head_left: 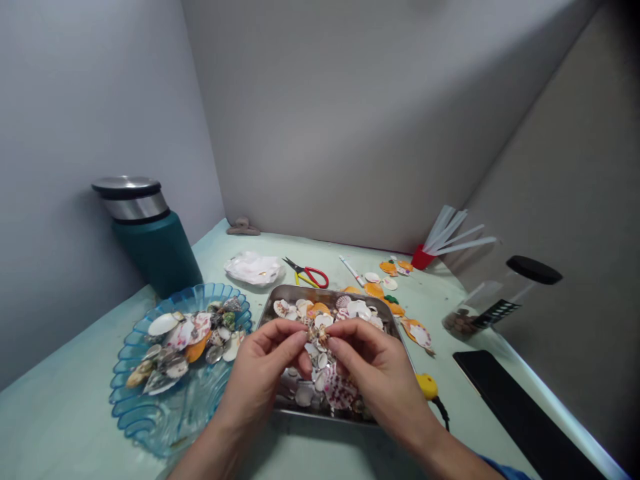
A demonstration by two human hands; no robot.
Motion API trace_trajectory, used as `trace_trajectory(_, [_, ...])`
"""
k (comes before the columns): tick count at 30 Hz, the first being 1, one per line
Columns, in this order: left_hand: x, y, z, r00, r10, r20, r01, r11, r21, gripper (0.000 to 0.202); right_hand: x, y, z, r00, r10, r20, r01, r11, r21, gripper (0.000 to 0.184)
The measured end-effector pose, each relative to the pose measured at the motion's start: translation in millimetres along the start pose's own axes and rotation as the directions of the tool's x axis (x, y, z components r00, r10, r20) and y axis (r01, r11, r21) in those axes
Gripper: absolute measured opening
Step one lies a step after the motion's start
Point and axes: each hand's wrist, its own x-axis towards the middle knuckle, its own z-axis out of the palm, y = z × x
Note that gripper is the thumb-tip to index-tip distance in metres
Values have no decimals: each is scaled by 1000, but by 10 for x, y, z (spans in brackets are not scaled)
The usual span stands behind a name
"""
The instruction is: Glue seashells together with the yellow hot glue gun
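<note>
**Both hands pinch small brownish shells (323, 335) over metal tray (320, 294)**

Jar (463, 325), right of tray, has black-and-white patterned strip (497, 314); any writing unreadable. Held shells sit above tray's middle; direction and long axis too small to tell. Left fingers (294, 347) and right fingers (346, 355) closed on them, tips nearly meeting. Blue scalloped dish (125, 377) with shells: left of tray. Scissors (299, 269): just behind tray, blades pointing away from it.
</note>
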Motion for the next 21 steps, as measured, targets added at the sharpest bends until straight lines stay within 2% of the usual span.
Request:
trace_trajectory(5, [-20,9,10,1000,11,-9,-11,1000,9,20,-17,16,-5,991,-127,-38,121,983,-138,8])
trace_trajectory(10, [2,10,6,1000,23,17,-24,999,47,22,-36,20,1,954,-300,-30,280,918,-282,9])
trace_trajectory(17, [8,-36,-52,999,31,31,-34,991,126,21,-45,40,10,898,-439,-12,418,863,-284,12])
trace_trajectory(21, [-4,-46,-61,999,26,21,-29,988,155,21,-37,44,16,906,-424,-19,403,874,-271,11])
